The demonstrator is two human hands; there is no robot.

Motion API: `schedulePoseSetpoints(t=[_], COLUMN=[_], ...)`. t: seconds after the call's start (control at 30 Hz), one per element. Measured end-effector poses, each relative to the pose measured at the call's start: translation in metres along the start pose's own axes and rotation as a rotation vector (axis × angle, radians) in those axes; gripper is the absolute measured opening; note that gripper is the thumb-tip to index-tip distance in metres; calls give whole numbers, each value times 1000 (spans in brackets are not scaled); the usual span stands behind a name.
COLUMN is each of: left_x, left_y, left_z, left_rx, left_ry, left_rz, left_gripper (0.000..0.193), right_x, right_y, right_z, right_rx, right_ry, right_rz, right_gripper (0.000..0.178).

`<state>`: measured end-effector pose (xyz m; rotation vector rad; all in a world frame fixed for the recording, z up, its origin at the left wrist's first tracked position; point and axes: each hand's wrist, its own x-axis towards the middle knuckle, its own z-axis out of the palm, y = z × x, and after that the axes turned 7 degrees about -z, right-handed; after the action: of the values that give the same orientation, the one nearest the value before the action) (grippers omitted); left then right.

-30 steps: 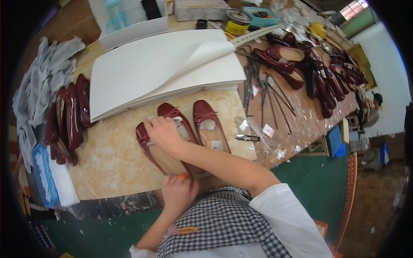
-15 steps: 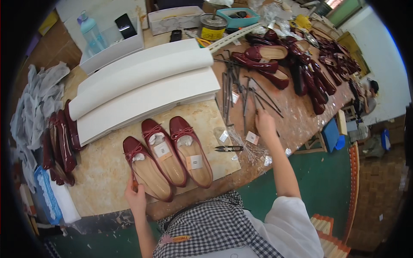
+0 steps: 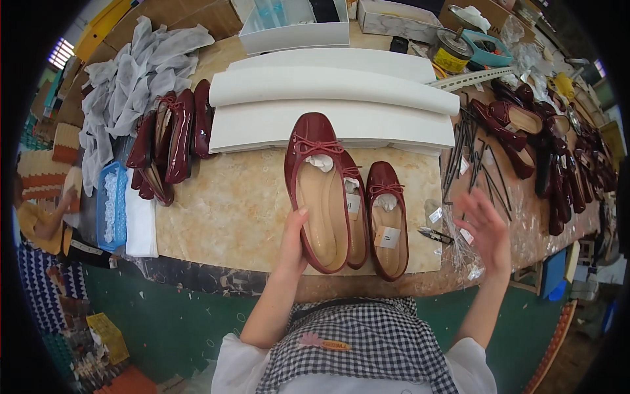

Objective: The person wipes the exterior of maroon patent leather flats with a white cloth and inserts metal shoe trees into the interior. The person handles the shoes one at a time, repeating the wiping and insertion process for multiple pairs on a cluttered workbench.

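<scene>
My left hand [image 3: 291,246] is closed on the heel end of a burgundy patent ballet flat [image 3: 323,217], raised above the worktable with its toe pointing away from me. The flat has a bow and white paper stuffed in its toe. Behind it, a second ballet flat [image 3: 357,246] is partly hidden. A third ballet flat [image 3: 387,220] lies to the right, a white tag on its insole. My right hand [image 3: 487,226] is lifted with fingers apart and nothing in it, near dark bent rods [image 3: 489,171] and small black thread snips [image 3: 436,236].
White sheets [image 3: 275,125] with a rolled edge lie across the back. More burgundy shoes stand at left [image 3: 180,138] and are heaped at right [image 3: 558,151]. A blue basket [image 3: 105,217] and crumpled grey wrapping [image 3: 125,72] are at left. Another person's arm [image 3: 52,220] shows at far left.
My left hand has picked up the leftmost ballet flat and moved it rightward in front of the middle one. My right hand has come up off the rods. The view has swung left.
</scene>
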<state>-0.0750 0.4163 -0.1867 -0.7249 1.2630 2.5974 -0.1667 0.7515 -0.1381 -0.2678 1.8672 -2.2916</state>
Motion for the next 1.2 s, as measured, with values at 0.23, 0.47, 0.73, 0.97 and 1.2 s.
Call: schedulePoseSetpoints(t=[0.23, 0.47, 0.73, 0.97, 1.2], left_x=[4, 7, 16, 8, 5], left_y=[-6, -5, -7, -20, -49], left_z=[14, 15, 8, -5, 3], left_rx=[-14, -60, 74, 289, 280], left_ry=[67, 146, 164, 100, 238], left_rz=[115, 118, 240, 371, 403], left_gripper=[69, 72, 71, 69, 76], right_x=[3, 26, 7, 13, 3], right_y=[34, 20, -1, 6, 49], right_z=[-64, 21, 155, 178, 210], right_rx=[-890, -819, -468, -461, -950], right_ry=[450, 302, -428, -330, -185], right_rz=[-143, -129, 78, -14, -562], right_gripper=[24, 20, 38, 33, 30])
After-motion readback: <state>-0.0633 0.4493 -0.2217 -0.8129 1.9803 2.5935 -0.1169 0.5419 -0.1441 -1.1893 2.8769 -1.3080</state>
